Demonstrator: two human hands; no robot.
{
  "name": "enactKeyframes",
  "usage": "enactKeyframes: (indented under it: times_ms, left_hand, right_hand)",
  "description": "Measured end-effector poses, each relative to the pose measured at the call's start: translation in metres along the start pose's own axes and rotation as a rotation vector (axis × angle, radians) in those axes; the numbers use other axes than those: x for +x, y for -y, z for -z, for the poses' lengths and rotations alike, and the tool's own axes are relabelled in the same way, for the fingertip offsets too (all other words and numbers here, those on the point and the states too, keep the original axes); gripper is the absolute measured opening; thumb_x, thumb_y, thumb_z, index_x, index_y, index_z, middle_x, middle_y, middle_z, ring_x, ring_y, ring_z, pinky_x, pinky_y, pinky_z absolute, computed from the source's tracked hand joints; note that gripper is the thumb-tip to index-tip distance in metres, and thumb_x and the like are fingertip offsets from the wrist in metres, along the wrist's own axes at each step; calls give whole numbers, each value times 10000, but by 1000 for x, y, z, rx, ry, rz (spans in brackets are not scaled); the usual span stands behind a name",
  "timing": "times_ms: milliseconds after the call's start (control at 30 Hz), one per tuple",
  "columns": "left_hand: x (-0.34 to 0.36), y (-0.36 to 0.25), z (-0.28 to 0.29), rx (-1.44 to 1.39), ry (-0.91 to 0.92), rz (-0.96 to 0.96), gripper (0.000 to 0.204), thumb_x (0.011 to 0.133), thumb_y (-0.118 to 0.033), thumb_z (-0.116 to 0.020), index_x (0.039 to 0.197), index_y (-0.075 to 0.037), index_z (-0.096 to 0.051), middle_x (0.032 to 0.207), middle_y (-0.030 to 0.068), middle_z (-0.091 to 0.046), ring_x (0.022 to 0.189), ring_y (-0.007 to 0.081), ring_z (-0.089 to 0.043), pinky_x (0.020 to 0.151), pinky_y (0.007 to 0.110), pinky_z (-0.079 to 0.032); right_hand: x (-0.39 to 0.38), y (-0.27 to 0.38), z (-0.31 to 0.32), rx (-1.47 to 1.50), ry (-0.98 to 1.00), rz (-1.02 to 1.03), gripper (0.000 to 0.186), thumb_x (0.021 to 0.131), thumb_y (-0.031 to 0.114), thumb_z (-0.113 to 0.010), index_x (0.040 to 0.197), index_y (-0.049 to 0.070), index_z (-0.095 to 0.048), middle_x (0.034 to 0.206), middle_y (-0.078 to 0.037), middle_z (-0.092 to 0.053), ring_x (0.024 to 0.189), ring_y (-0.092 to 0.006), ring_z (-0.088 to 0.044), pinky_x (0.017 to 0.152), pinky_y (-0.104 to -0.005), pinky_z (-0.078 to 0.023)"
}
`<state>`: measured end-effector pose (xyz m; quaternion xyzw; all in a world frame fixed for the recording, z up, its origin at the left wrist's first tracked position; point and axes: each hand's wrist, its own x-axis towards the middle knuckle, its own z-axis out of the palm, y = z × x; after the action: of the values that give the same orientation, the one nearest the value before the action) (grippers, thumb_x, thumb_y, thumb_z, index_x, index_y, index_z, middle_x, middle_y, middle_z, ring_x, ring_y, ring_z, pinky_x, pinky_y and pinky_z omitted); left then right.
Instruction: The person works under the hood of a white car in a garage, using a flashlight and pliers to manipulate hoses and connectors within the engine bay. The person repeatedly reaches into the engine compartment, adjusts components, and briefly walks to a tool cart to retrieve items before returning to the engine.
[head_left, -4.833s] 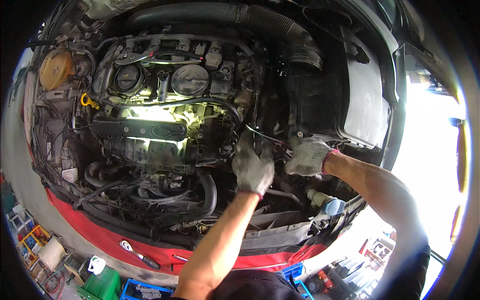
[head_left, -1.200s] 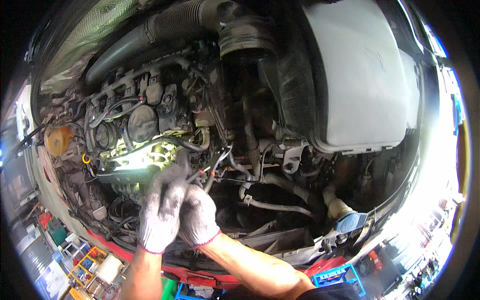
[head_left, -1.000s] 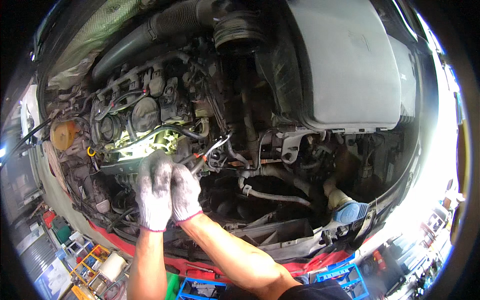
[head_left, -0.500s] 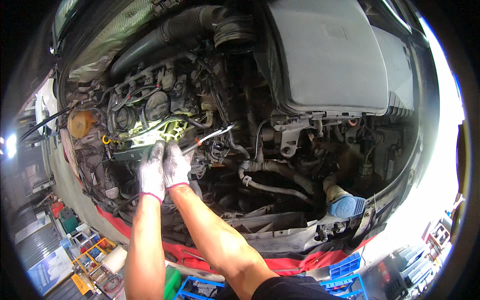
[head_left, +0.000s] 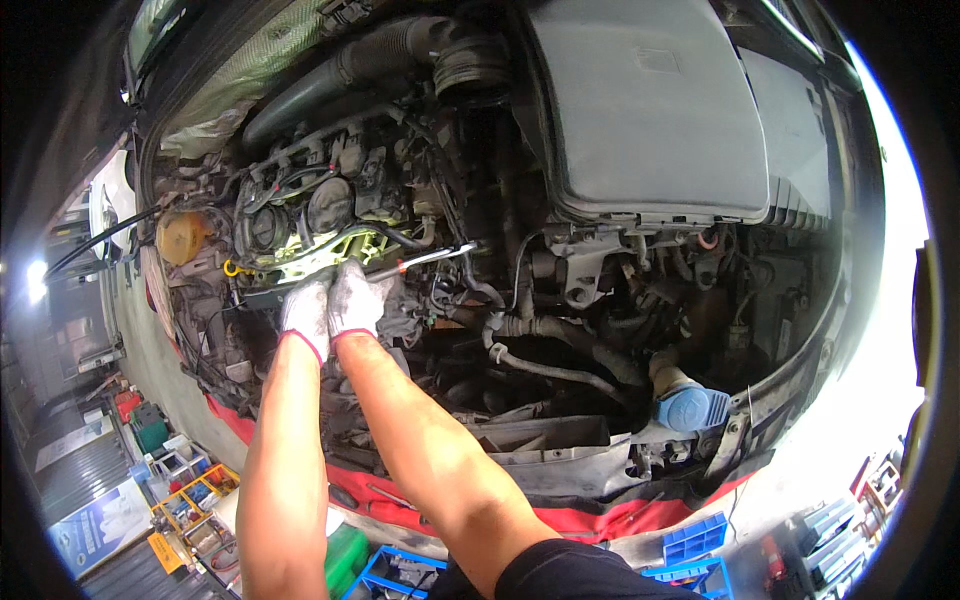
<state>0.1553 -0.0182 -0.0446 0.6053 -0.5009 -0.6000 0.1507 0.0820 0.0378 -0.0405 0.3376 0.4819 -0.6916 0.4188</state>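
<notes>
Both my hands wear whitish knit gloves with dark-stained fingers and red cuffs, and they sit side by side at the front of an engine (head_left: 330, 205). My left hand (head_left: 306, 308) reaches in beside a dark bar (head_left: 262, 299), its fingers bunched and their tips hidden. My right hand (head_left: 355, 301) touches it, closed, with one finger or thumb pointing up toward brightly lit parts (head_left: 318, 258). Whatever either hand grips is hidden. Close to the right hand, a slim silver rod (head_left: 437, 256) with a red band slants up to the right.
A large grey cover (head_left: 655, 110) fills the upper right. Hoses and a pipe (head_left: 555, 378) run across the middle, near a blue cap (head_left: 692, 408). An orange-yellow reservoir (head_left: 184, 238) stands left. Red cloth (head_left: 600, 522) lines the front edge; blue crates (head_left: 695, 538) stand below.
The view has shifted slightly, so the engine sits further right in it. Both hands reach a little farther in, and a digit of my right hand now sticks up more.
</notes>
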Motion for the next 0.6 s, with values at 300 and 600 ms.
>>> enactKeyframes:
  times_ms: [300, 600]
  left_hand:
    - [-125, -47, -116, -488, 28, 331, 435, 993, -444, -591, 1177, -53, -638, 896, 5, -637, 751, 146, -599, 698, 289, -513]
    - [-72, 53, -219, -884, 333, 543, 245, 990, -271, -622, 1030, -32, -662, 952, 75, -679, 853, 224, -651, 803, 365, -566]
  right_hand:
    - [-25, 138, 102, 519, 508, -710, 168, 940, 237, -512, 829, 112, -522, 647, -25, -548, 472, -156, -446, 410, -282, -348]
    - [48, 244, 188, 471, 862, -1221, 624, 960, 461, -503, 1273, -79, -477, 936, -199, -555, 599, -183, -475, 378, -215, -339]
